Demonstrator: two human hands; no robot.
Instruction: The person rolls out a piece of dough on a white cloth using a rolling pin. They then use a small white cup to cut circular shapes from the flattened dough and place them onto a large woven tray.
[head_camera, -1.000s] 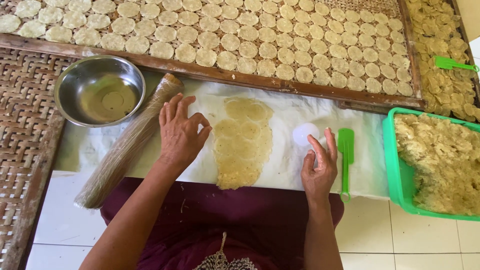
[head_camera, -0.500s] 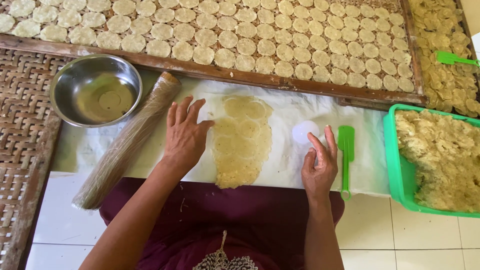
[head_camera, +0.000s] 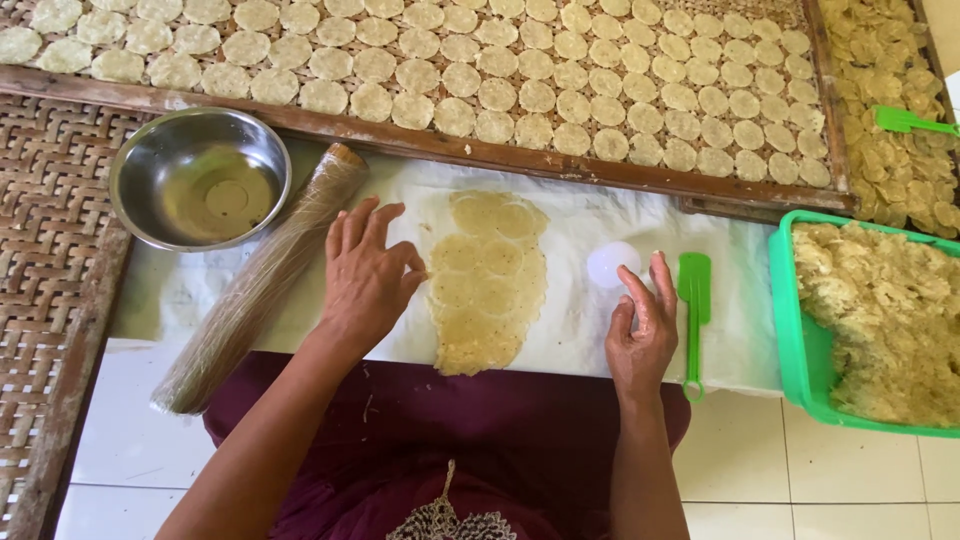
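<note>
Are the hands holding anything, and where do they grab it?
Nothing is held. The left hand rests flat beside the dough sheet, fingertips touching its edge. The right hand lies open by the white round cutter, its fingertips at the cutter's rim, not gripping it.

Illumination is bright, soft and even, consistent with diffuse daylight; no single source is identifiable. Shadows are faint and short, visible under the left hand (head_camera: 362, 282) and right hand (head_camera: 643, 330). The steel bowl (head_camera: 200, 178) shows mild reflective glare on its rim. Focus is sharp across the frame. Slight wide-angle bending appears along the wooden tray edge (head_camera: 420, 143).
</note>
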